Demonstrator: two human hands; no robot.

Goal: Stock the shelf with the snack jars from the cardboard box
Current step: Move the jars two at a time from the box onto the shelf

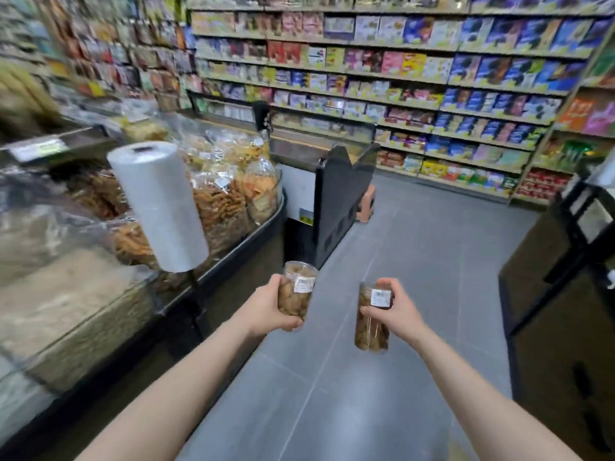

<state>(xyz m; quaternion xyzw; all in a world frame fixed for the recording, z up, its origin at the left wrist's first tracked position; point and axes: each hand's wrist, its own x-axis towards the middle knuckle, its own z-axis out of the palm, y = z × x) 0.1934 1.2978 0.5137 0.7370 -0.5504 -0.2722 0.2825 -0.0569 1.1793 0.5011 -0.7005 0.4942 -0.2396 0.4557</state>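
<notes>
Two stocked shelves [382, 78] line the far wall beyond a grey floor [399, 261], a bag roll [159, 204] stands left, and over the aisle the left hand [269, 309] grips one upright jar [297, 291] while the right hand [396, 311] grips another jar [372, 319].

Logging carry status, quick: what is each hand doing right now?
Left hand: holds a jar of snacks.
Right hand: holds a second jar near its top.
</notes>
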